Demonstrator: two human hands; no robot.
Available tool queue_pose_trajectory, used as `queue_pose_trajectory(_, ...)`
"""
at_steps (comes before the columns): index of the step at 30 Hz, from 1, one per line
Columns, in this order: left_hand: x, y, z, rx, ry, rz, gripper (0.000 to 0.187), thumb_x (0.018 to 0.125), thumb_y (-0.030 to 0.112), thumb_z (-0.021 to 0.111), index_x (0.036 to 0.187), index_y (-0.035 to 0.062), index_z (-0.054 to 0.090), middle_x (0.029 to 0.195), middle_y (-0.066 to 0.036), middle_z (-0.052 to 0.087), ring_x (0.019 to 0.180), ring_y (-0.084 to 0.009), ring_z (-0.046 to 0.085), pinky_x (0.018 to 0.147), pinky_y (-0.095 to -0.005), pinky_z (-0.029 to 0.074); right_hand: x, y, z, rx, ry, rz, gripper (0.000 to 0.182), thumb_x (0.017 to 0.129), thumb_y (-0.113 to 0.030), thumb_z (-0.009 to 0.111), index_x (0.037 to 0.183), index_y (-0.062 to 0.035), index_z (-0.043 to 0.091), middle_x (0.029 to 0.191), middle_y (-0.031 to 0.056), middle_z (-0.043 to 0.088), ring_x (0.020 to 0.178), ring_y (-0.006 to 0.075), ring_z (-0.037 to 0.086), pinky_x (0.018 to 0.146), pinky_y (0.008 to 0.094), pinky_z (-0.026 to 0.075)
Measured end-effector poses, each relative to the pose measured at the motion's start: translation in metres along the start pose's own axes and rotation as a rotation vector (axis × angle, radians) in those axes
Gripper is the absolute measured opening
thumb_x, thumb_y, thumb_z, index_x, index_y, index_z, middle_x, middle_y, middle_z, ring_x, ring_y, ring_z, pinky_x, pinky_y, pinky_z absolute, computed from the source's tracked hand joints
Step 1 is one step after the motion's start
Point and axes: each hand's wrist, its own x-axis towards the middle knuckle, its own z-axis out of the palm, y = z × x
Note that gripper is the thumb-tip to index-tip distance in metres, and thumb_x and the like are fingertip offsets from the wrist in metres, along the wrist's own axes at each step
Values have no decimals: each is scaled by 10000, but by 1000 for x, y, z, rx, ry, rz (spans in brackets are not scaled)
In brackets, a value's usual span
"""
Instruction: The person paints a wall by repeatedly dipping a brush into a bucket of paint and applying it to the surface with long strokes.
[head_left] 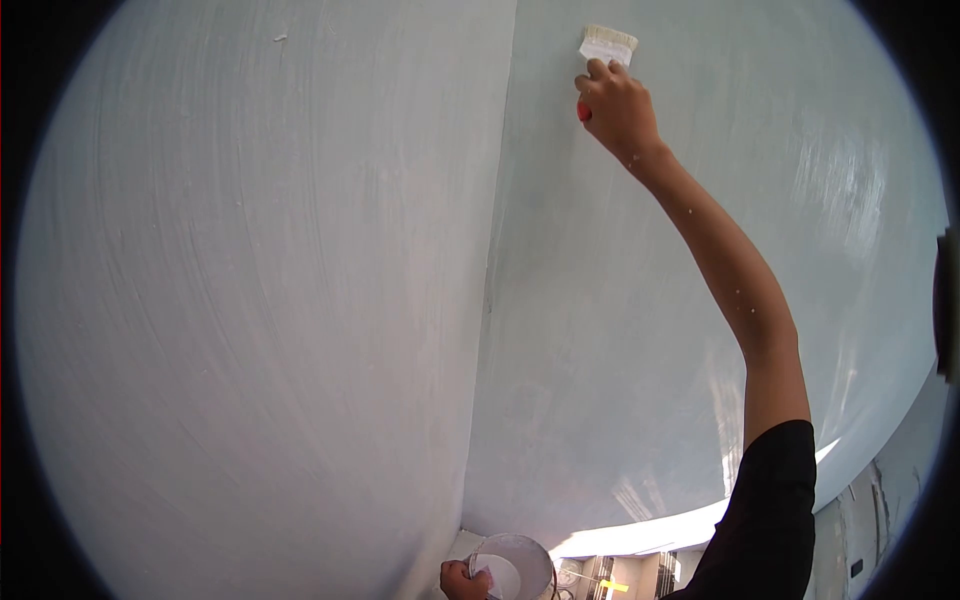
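Note:
My right hand (622,108) is raised high, closed around a paintbrush (607,47). The brush points upward, its pale bristles against the right-hand wall (620,300) or very near it; part of a red handle shows beside the palm. Low in the view, my left hand (462,580) grips the rim of a bucket (532,560). White paint (503,577) shows inside it. White specks dot my right forearm.
Left of the corner line stands another wall (270,300) with streaky brush marks and a small white blob (280,38). Bright sunlight (640,538) falls near the base of the right wall. A yellow cross-shaped thing (613,586) and other items lie below.

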Motion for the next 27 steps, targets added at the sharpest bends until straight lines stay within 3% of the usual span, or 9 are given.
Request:
queue_pose_trajectory(3, 4, 0, 2, -118, -1, -97, 238, 661, 98, 736, 825, -13, 603, 880, -185, 589, 816, -403, 561, 747, -476, 475, -115, -74, 0, -54, -34, -171, 159, 783, -14, 729, 940, 14, 732, 1217, 185, 653, 1158, 384, 664, 718, 343, 628)
queue_pose_trajectory(6, 5, 1, 3, -153, -27, -145, 245, 664, 88, 730, 840, -17, 596, 877, -167, 579, 800, -378, 551, 739, -460, 469, -214, -142, -32, 106, -196, -265, 192, 790, -29, 699, 971, 29, 724, 1225, 219, 647, 1140, 409, 667, 658, 341, 599)
queue_pose_trajectory(7, 30, 44, 20, -115, -45, -129, 246, 665, 85, 728, 843, -18, 593, 876, -162, 578, 796, -370, 549, 737, -456, 468, -240, -110, -19, 213, -271, -250, 183, 798, -48, 693, 961, 28, 722, 1226, 224, 643, 1135, 409, 668, 646, 363, 607)
queue_pose_trajectory(11, 22, 26, 26, -135, -6, -153, 247, 667, 87, 729, 841, -23, 592, 875, -165, 581, 788, -369, 549, 734, -466, 462, -345, -189, -60, 505, -626, -300, 195, 752, -144, 746, 918, -47, 718, 1245, 208, 637, 1099, 396, 664, 625, 413, 593)
queue_pose_trajectory(15, 69, 55, 84, -96, 0, -51, 230, 604, 69, 718, 755, 22, 550, 851, -147, 597, 768, -360, 575, 703, -451, 472, -344, -143, -21, 842, -969, 8, 141, 794, -134, 703, 919, -92, 752, 1038, 135, 718, 897, 318, 721, 648, 417, 581)
queue_pose_trajectory(19, 70, 67, 89, -53, -18, -4, 226, 590, 40, 690, 755, 36, 536, 814, -133, 548, 725, -356, 571, 648, -434, 465, -316, -96, 31, 945, -973, 204, 154, 810, -142, 681, 936, -113, 765, 842, 110, 739, 788, 326, 705, 667, 424, 549)
queue_pose_trajectory(25, 72, 59, 90, -67, -9, 19, 219, 598, 25, 679, 761, 35, 534, 814, -129, 537, 704, -351, 550, 647, -441, 453, -146, 40, 47, 760, -879, 319, 225, 753, -109, 639, 918, -65, 786, 904, 185, 749, 810, 319, 716, 765, 405, 565)
queue_pose_trajectory(26, 73, 60, 85, -52, -7, 18, 218, 599, 24, 679, 760, 35, 533, 816, -129, 536, 707, -352, 550, 649, -441, 453, -88, 88, 28, 865, -906, 487, 223, 768, -125, 669, 922, -5, 775, 881, 178, 753, 721, 251, 720, 645, 376, 565)
queue_pose_trajectory(27, 71, 62, 84, -47, 2, 6, 216, 600, 23, 678, 759, 36, 532, 817, -130, 536, 710, -352, 551, 652, -442, 453, -61, 108, 17, 875, -815, 441, 246, 775, -110, 654, 938, 44, 754, 867, 189, 741, 699, 234, 720, 589, 364, 560)
